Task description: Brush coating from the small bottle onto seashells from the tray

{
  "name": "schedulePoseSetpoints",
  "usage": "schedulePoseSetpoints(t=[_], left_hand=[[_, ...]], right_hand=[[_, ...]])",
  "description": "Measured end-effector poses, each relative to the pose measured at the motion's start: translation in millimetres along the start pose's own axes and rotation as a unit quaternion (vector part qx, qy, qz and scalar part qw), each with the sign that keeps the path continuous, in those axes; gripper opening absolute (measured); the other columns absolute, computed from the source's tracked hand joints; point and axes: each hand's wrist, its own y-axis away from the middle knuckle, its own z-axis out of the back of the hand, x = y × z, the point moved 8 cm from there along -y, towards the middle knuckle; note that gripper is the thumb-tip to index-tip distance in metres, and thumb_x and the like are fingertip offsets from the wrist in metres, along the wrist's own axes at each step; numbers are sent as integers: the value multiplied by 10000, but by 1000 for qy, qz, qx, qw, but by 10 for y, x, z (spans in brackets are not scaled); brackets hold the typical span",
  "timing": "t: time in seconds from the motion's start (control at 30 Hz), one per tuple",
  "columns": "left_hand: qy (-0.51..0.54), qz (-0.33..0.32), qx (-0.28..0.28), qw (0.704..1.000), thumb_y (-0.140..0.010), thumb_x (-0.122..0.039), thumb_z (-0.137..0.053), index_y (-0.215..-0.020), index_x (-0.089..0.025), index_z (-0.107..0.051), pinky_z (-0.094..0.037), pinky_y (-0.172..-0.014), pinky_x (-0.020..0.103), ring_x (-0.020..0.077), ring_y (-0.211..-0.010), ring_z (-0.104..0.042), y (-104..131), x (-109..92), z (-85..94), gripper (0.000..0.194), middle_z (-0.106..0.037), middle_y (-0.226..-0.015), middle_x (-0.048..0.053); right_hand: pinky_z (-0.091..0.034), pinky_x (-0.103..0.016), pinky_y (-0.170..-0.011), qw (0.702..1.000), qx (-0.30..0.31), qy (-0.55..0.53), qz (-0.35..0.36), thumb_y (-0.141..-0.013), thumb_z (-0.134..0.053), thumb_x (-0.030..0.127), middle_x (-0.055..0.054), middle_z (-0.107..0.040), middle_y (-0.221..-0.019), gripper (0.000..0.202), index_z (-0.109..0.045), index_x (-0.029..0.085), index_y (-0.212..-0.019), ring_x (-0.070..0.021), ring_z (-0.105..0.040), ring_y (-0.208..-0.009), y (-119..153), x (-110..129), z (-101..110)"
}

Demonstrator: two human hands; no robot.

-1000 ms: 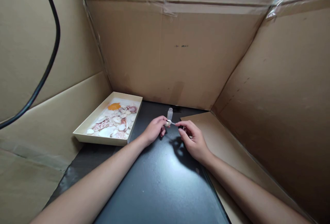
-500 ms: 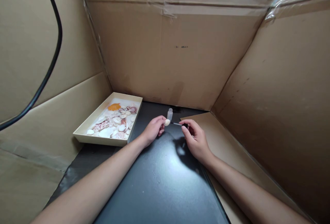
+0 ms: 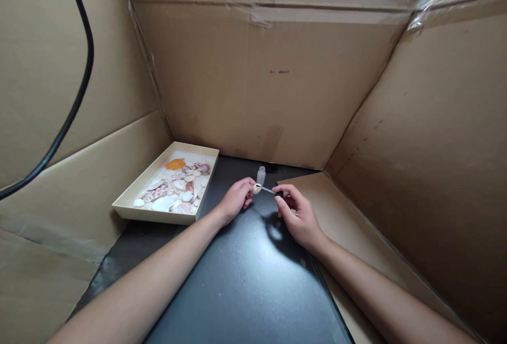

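Between the thumb and fingers of my left hand [image 3: 238,200] is a small whitish ribbed shell [image 3: 256,189]. My right hand [image 3: 299,213] pinches the black cap of a thin brush [image 3: 268,190], whose tip meets the shell. Just behind the shell a small translucent bottle [image 3: 261,175] stands upright and uncapped. To the left, a cream tray [image 3: 158,217] holds many white and reddish shells [image 3: 163,203] and an orange piece [image 3: 175,164].
Cardboard walls [image 3: 253,80] rise behind and on both sides of the dark table [image 3: 237,291]. A flat cardboard sheet [image 3: 340,207] lies at the right. A black cable [image 3: 89,48] hangs at the upper left.
My right hand has shifted slightly left, bringing the brush tip onto the shell. The shell has turned a little in my left hand.
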Motion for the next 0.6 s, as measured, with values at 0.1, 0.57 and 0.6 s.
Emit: schedulePoseSetpoints(t=[0.1,0.57,0.6], left_hand=[[-11,-1,-2,1000,-760,-247,-457,-727,-187,-437,-231,-424,189,59,-419,-330,0,-3,5,72,-357,-544,-65],[-26,-4,-1,1000,-767,-248,-443,-722,-190,-429,-233,-432,193,68,-423,-319,-9,1,6,74,-339,-509,-67],[-26,-4,-1,1000,-765,-248,-445,-722,-190,-428,-236,-433,193,68,-424,-321,-8,0,5,74,-340,-511,-67]], right_hand=[[-375,-247,-535,999,-20,47,-10,-898,-523,324,31,-486,-642,152,-605,215,-963,-135,-482,-568,-1,-12,35],[-382,-254,-565,999,-31,27,2,-916,-495,315,22,-501,-691,151,-581,210,-982,-136,-474,-595,0,17,58],[-388,-254,-567,1000,-20,15,5,-918,-492,317,20,-508,-702,160,-579,210,-999,-136,-480,-597,-1,20,40]])
